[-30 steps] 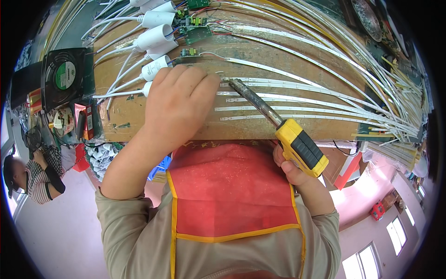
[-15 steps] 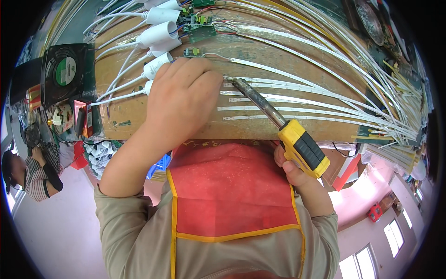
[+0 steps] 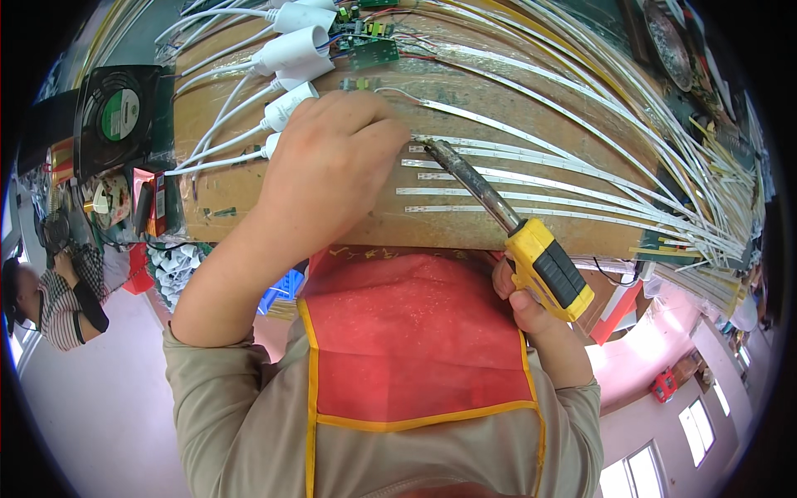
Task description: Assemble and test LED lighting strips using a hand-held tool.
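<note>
My right hand (image 3: 525, 309) is wrapped round a yellow and black soldering gun (image 3: 550, 270), at the table's near edge. Its long metal barrel slants up and left, and the dark tip meets the end of a white LED strip (image 3: 498, 148) or lies just over it. My left hand (image 3: 336, 158) is closed beside that tip, knuckles up; whatever its fingertips pinch is hidden under the hand. Just beyond its knuckles lies a small circuit board (image 3: 359, 84), with a thin wire leading to another strip. A white plastic tube housing (image 3: 289, 105) with a cable lies left of the hand.
More white housings (image 3: 290, 50) and green circuit boards (image 3: 374, 53) lie farther back. Several LED strips fan right into a bundle (image 3: 722, 203). A black fan (image 3: 119, 116) stands at the left, near a red box (image 3: 149, 203). Another person (image 3: 62, 299) sits at the far left.
My left hand, the soldering gun and the tabletop things appear slightly farther right in the picture. The tip stays at the strip's end, beside my closed left hand.
</note>
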The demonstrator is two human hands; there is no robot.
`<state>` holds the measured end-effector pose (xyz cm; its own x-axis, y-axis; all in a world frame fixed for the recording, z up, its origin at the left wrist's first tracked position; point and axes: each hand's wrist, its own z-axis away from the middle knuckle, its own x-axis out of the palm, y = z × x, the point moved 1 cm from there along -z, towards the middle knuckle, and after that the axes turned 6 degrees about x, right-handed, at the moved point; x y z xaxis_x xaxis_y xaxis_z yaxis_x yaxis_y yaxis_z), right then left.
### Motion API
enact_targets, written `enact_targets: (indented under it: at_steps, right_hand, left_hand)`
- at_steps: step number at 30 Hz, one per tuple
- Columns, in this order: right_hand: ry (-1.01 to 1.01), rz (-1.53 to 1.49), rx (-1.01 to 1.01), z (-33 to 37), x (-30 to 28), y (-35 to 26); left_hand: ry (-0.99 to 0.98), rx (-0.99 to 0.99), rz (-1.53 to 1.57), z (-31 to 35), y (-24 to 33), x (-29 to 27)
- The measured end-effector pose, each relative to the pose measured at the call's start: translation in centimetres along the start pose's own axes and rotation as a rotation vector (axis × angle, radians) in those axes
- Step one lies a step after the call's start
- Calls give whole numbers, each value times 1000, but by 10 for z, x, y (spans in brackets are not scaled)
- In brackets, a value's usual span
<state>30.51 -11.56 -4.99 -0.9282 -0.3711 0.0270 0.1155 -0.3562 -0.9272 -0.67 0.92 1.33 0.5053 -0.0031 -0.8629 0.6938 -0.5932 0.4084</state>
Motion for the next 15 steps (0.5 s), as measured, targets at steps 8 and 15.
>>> enact_targets:
  at_steps: [8,15]
  right_hand:
    - [34,41,-55,-4,4,-3]
    - [-47,227,-61,-7,-1,-4]
  left_hand:
    - [-15,-2,34,-3,-1,0]
    - [-22,-8,42,-3,-2,0]
